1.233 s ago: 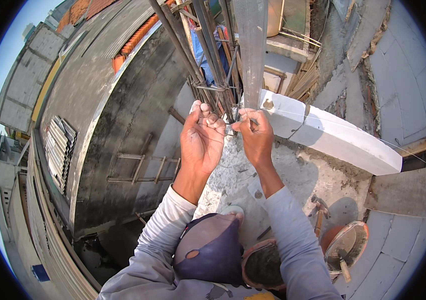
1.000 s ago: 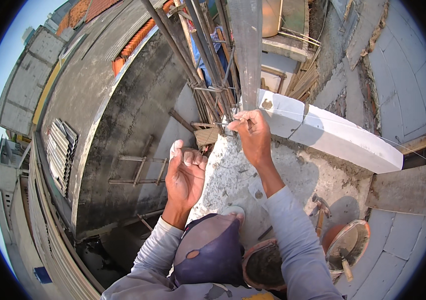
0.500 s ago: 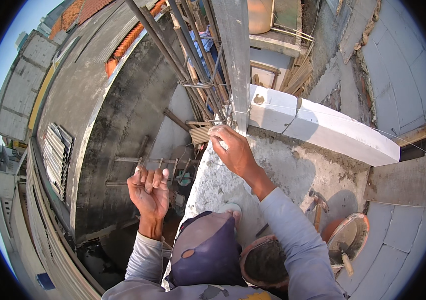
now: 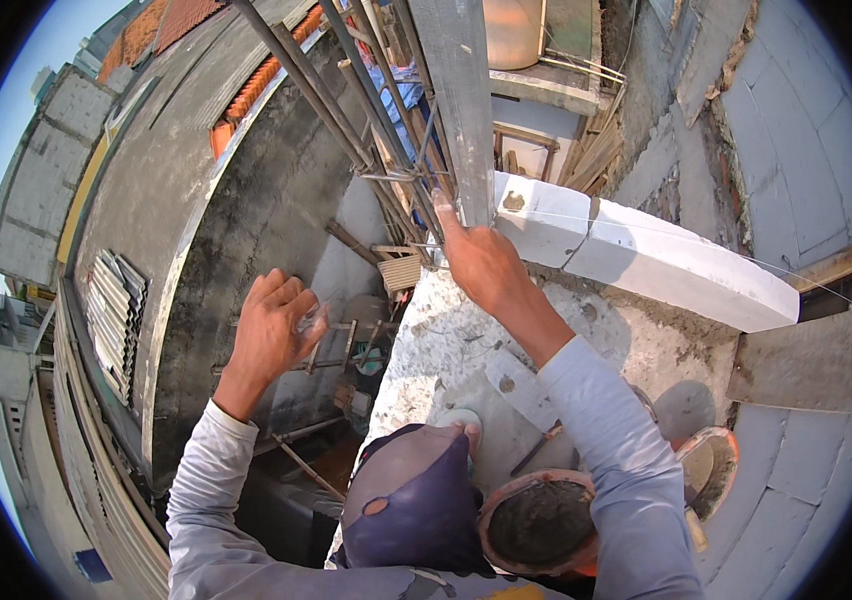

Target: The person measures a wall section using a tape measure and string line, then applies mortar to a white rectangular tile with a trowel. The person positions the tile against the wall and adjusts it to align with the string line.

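Right now your right hand (image 4: 481,262) rests with fingers extended at the foot of the grey flat vertical steel post (image 4: 461,100), where the bundle of rusty brown steel reinforcing bars (image 4: 361,130) rises from the rough grey concrete wall top (image 4: 446,350). The index finger points up along the post and nothing shows pinched in it. Your left hand (image 4: 271,325) hangs out over the drop beside the wall, fingers curled loosely around something small and pale; what it is cannot be told.

To work well here, keep your weight on the wall side, since the left arm is over open air. Steady the right hand against the post before bringing the left one in, and keep the small piece closed in your fingers until it is over the concrete. Watch the thin wire ties (image 4: 386,178) around the bars; their ends could catch a sleeve.

Counting: one post; at least four bars in the bundle, though the overlap hides the exact number; one long white block (image 4: 646,260) lying on the wall just right of the post; two round orange-rimmed mortar pans (image 4: 536,525) near your knees, the second (image 4: 708,470) partly hidden behind your right sleeve; one dark purple cap (image 4: 416,500) below.
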Demonstrator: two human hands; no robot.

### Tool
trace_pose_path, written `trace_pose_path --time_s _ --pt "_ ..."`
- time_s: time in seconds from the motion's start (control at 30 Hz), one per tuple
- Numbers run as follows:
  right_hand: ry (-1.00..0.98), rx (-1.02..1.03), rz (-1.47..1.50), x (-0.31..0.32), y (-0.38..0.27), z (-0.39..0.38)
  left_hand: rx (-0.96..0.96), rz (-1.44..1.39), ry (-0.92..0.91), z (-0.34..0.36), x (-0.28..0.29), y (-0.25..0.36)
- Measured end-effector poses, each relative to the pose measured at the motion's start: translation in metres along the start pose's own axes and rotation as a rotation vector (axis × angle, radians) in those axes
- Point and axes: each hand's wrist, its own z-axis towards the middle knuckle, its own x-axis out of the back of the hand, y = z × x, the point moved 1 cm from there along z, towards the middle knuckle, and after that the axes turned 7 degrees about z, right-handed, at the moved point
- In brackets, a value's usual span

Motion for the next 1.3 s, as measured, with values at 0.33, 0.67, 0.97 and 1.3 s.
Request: trace_pose_path --time_s 0.33,0.67,0.97,1.3 --pt "0.411 0.11 0.12 -0.012 0.016 0.005 -0.013 0.099 -0.086 0.004 -0.003 -0.021" --pt "-0.449 -0.196 1.004 0.026 0.137 0.138 -0.133 0.156 -0.064 0.021 0.027 -0.028" --pt "-0.477 -0.232 0.54 0.012 0.12 0.156 -0.251 -0.117 -0.194 0.04 0.056 -0.035" --pt "0.059 -0.338 1.195 0.082 0.118 -0.001 0.77 -1.784 0.661 0.025 -0.024 0.004"
